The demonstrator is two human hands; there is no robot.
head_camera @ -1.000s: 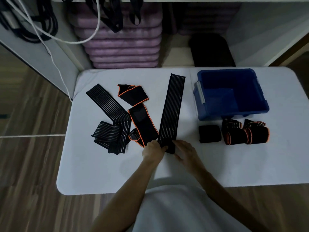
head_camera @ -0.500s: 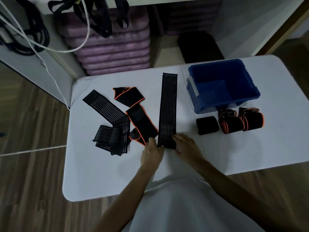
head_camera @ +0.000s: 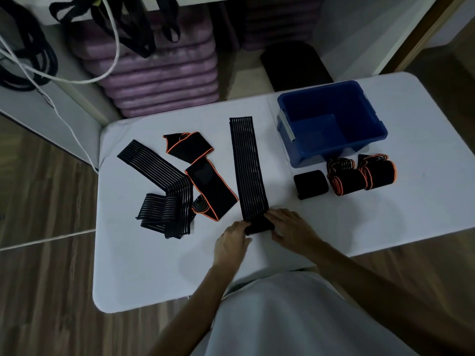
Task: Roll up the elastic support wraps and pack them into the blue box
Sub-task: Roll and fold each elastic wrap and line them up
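At the near end of the long striped wrap on the white table, both hands pinch its small rolled-up start. Left hand grips the roll's left side, right hand its right, fingers curled. Blue box sits well apart, far right.

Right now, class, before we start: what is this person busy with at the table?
A person is rolling up a long black striped wrap on the white table. The left hand and the right hand grip its near end, where a small roll has formed; the rest lies flat. Three finished rolls sit in front of the blue box, which looks empty. Two more wraps lie unrolled to the left: a striped one and an orange-edged one.
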